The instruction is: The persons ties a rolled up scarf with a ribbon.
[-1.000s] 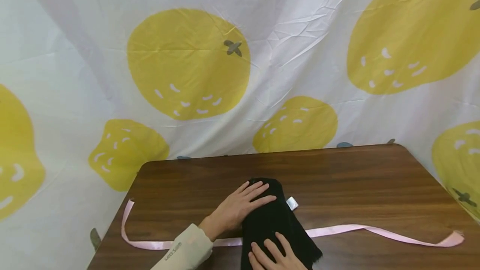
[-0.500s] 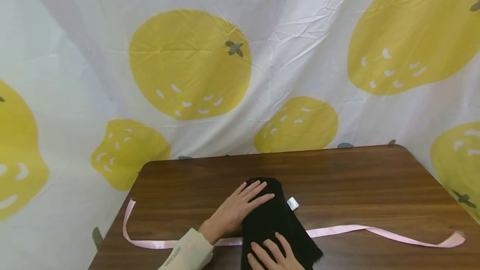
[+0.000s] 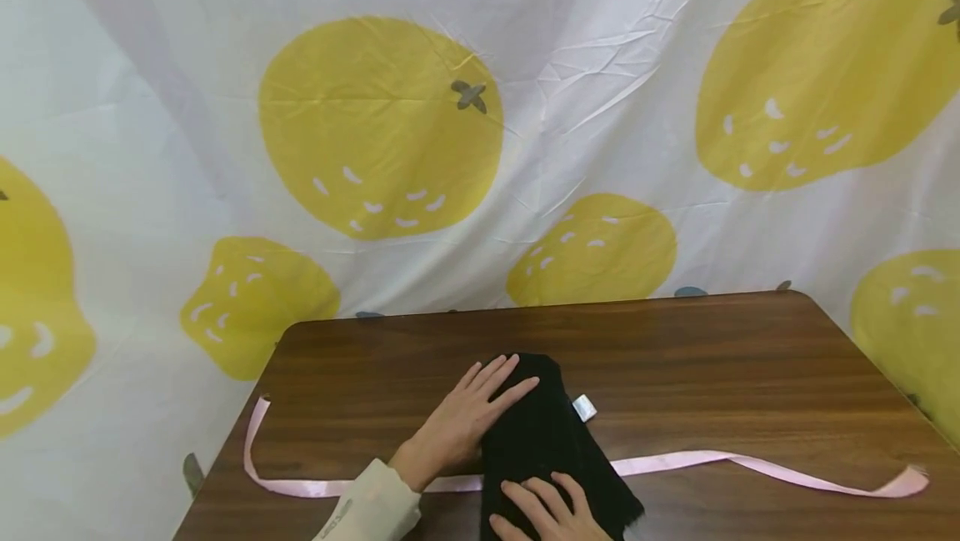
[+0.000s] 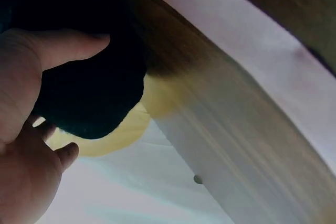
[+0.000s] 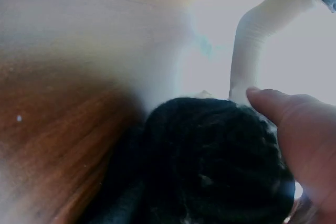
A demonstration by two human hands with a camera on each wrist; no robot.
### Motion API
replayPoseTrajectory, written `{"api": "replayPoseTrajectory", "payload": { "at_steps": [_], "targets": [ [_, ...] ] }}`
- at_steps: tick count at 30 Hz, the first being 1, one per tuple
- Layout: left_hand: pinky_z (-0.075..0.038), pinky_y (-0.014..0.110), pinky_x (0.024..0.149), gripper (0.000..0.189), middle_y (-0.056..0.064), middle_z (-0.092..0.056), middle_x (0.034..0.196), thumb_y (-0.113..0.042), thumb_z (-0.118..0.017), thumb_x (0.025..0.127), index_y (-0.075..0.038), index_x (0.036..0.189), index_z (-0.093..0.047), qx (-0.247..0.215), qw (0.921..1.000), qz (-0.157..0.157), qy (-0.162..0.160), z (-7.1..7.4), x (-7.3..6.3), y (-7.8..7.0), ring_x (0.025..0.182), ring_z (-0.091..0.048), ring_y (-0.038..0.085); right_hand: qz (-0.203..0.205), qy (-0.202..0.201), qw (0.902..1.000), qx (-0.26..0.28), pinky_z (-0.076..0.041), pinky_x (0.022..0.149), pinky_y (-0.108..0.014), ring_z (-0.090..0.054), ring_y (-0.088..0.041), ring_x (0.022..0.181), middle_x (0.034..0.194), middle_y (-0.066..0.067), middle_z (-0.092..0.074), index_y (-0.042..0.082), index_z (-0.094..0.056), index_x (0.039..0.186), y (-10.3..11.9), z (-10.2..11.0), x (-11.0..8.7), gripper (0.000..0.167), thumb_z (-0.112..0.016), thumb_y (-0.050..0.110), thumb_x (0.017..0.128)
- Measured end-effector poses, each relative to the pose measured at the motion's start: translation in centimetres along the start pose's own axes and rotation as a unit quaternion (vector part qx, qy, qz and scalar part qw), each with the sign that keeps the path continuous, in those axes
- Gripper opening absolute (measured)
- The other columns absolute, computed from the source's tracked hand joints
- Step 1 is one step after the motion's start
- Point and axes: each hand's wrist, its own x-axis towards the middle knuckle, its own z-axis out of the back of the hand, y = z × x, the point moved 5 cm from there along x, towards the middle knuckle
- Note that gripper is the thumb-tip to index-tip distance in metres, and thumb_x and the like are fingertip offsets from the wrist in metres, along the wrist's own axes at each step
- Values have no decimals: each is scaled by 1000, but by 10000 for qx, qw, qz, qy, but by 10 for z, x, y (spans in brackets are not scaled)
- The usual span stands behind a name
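Note:
A folded black cloth [image 3: 536, 433] with a frayed lower right corner lies on the table, across a pink satin ribbon [image 3: 675, 462]. From its right edge sticks out a small white label [image 3: 584, 408]. My left hand [image 3: 461, 420] rests on the cloth's far left part, fingers straight and spread. Nearer to me, my right hand [image 3: 551, 512] lies on the cloth with fingers spread and slightly bent. In the left wrist view the thumb [image 4: 79, 45] is stretched over the dark fabric. The right wrist view shows the cloth's thick rounded fold [image 5: 215, 156] beside the thumb.
The ribbon's left end [image 3: 255, 433] curls up near the table's left edge, and its right end [image 3: 903, 481] twists toward the right edge. Behind the brown wooden table [image 3: 675, 358] hangs a white curtain [image 3: 600, 107] printed with yellow fruit.
My left hand has slid slightly left across the cloth, toward its edge. The fingers of my right hand have shifted a little. Cloth and ribbon lie almost as before.

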Motion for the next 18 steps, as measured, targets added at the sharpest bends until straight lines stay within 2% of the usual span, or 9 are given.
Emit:
{"api": "replayPoseTrajectory", "payload": {
  "at_steps": [3,5,8,12,15,18],
  "targets": [
    [-31,51,114,105,14,-21,163,-39,-84,78,-26,158,-17,-240,9997,87,-26,2,-3,3,148,-26,31,-2,172,9997,189,-40,86,-43,-45,-15,113,132,0,-51,32,-61,118,-4,3,2,46,-27,59,103],
    [-32,53,113,106,17,-23,162,-39,-85,77,-23,158,-19,-463,9988,99,-116,4,-5,5,146,-29,34,-43,341,9989,310,-41,83,-42,-44,-15,113,133,-1,-49,32,-60,120,-8,5,4,45,-32,61,102],
    [-33,52,113,102,20,-26,159,-23,-85,78,-18,157,-21,-753,9968,106,-254,8,-8,8,144,-32,36,-140,593,9972,438,-41,81,-40,-43,-15,113,135,-3,-48,31,-60,122,-14,9,6,43,-40,62,99],
    [-34,49,113,103,20,-30,157,-3,-79,75,-17,158,-20,-967,9947,220,-256,12,-13,13,142,-36,34,-235,903,9936,634,-38,81,-40,-41,-15,115,137,-3,-46,30,-59,126,-23,15,8,47,-50,64,94],
    [-39,48,110,100,19,-34,155,-1,-77,78,-18,158,-20,-1069,9935,325,-221,14,-16,16,138,-41,34,-292,974,9908,893,-38,82,-41,-40,-16,116,139,-4,-45,27,-57,130,-30,18,9,54,-52,65,92],
    [-44,47,105,94,18,-39,152,-2,-75,81,-17,157,-23,-1189,9917,406,-255,15,-21,20,133,-48,33,-390,899,9881,1184,-37,84,-41,-41,-16,118,139,-5,-45,23,-54,133,-37,19,9,61,-49,68,92]
  ]
}}
